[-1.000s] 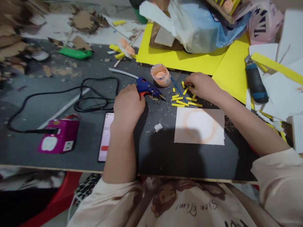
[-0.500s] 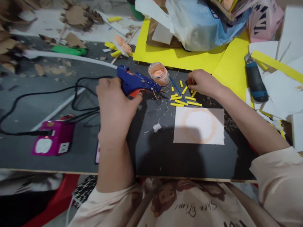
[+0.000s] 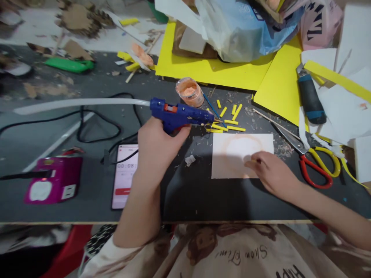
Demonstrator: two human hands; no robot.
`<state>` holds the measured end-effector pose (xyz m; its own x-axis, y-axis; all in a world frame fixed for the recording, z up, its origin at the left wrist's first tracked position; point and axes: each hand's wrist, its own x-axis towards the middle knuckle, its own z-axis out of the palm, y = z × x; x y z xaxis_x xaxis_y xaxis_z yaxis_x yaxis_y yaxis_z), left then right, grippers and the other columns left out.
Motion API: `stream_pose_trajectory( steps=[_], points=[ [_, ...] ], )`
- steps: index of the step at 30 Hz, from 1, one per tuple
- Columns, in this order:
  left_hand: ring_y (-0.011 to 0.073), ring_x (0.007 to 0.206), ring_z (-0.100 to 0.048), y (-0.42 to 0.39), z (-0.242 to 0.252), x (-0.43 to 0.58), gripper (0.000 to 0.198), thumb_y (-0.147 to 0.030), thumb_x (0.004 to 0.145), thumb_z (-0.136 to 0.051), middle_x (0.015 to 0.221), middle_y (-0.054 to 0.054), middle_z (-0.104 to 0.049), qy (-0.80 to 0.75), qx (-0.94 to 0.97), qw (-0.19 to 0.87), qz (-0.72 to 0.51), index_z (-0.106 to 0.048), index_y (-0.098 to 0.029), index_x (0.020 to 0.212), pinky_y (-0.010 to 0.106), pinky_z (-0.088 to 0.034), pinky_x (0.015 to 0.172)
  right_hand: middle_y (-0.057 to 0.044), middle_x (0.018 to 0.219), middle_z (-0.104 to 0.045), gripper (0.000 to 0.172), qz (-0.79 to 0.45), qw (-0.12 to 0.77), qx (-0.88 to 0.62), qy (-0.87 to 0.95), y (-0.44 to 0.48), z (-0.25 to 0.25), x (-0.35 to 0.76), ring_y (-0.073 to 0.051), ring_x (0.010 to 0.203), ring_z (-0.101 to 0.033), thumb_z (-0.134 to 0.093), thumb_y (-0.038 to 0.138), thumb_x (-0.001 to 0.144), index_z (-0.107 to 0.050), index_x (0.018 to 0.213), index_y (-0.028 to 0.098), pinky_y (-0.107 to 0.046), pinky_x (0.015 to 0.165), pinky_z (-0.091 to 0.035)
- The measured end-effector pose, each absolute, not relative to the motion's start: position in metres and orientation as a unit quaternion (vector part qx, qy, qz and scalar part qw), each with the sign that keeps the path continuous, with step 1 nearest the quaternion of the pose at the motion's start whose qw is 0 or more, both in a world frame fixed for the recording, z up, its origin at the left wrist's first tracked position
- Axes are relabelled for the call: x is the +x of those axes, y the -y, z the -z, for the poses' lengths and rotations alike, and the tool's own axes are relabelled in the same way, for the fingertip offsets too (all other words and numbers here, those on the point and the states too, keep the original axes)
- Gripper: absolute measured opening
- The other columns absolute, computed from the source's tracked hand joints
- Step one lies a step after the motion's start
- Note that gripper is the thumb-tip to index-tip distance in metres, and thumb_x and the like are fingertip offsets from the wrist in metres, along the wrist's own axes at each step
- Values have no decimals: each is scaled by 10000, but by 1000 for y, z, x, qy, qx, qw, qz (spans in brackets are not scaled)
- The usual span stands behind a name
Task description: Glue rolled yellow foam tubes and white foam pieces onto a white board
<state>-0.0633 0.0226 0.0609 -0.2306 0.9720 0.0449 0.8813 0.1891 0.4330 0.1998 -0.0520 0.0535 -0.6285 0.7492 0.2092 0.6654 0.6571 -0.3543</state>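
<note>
In the head view, the right hand has come back from the short, thin yellow sticks, just beyond the white rectangular paper sheet with a faint orange ring, to above that sheet; work there seems near. Its fingers are pinched nearly together; whether they hold anything, I cannot tell. The left hand, left of the sheet, has its fingers wrapped around the blue plastic glue gun, its nozzle beyond the sheet's far-left corner.

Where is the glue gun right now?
In the head view, the glue gun is in the left hand near mid-picture, below the jar and up-left of the paper.
</note>
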Motion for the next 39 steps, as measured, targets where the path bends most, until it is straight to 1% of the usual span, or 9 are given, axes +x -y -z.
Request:
stream_pose_trajectory(
  steps=[3, 6, 10, 14, 19, 24, 28, 35, 39],
  points=[
    [287, 857, -644, -22, -59, -63, 291, -354, 689, -629, 822, 92, -640, -766, 602, 124, -190, -603, -131, 874, 415, -491, 839, -120, 882, -634, 233, -107, 175, -375, 904, 80, -35, 205, -223, 827, -600, -449, 165, 921, -603, 1091, 123, -414, 755, -559],
    [265, 831, -640, -21, -58, -62, 238, -340, 663, -656, 770, 55, -612, -774, 579, 133, -220, -572, -157, 789, 419, -499, 853, -146, 984, -626, 357, -120, 159, -373, 906, 81, -22, 208, -280, 1005, -591, -501, 362, 925, -565, 1180, 120, -582, 963, -499],
    [172, 737, -605, -21, -55, -57, 269, -262, 623, -719, 714, -20, -567, -758, 524, 168, -350, -511, -189, 778, 349, -524, 826, -138, 997, -619, 272, -113, 144, -396, 900, 66, -14, 204, -266, 1026, -589, -474, 268, 934, -573, 1156, 147, -606, 1029, -456],
    [138, 722, -605, -22, -51, -53, 310, -183, 596, -742, 716, -35, -585, -741, 491, 216, -405, -488, -195, 773, 311, -540, 806, -120, 949, -617, 225, -92, 147, -394, 902, 49, -17, 199, -244, 979, -598, -457, 254, 940, -594, 1084, 149, -569, 1023, -470],
    [177, 658, -624, -21, -45, -57, 325, -321, 555, -764, 667, -2, -606, -720, 487, 250, -426, -539, -177, 741, 335, -566, 685, -119, 900, -640, 233, -117, 205, -388, 891, 39, -27, 201, -233, 882, -614, -445, 204, 933, -628, 1062, 142, -460, 862, -544],
    [210, 715, -651, -17, -48, -53, 325, -324, 475, -751, 703, 14, -634, -723, 495, 292, -383, -537, -201, 687, 348, -576, 734, -73, 936, -672, 261, -286, 327, -497, 751, 24, -27, 198, -172, 852, -633, -467, 203, 934, -623, 1143, 214, -328, 759, -533],
    [222, 767, -657, -14, -45, -44, 358, -315, 444, -734, 741, 15, -646, -727, 496, 317, -354, -536, -209, 723, 351, -571, 782, -25, 856, -682, 171, -417, 422, -550, 587, 11, -18, 191, -141, 756, -645, -677, 290, 800, -633, 943, 209, -296, 734, -541],
    [190, 606, -594, -7, -34, -36, 309, -375, 491, -692, 641, -12, -603, -664, 547, 377, -342, -513, -225, 693, 302, -540, 590, -36, 856, -716, 145, -391, 466, -521, 599, 10, -10, 190, -151, 760, -663, -692, 356, 813, -675, 845, 215, -294, 700, -539],
    [177, 583, -572, -7, -30, -34, 260, -349, 511, -664, 620, -16, -585, -647, 571, 360, -355, -500, -231, 674, 290, -529, 586, -30, 854, -706, 164, -391, 464, -511, 609, 11, -8, 191, -145, 740, -658, -700, 368, 811, -664, 869, 219, -291, 688, -538]
  ],
)
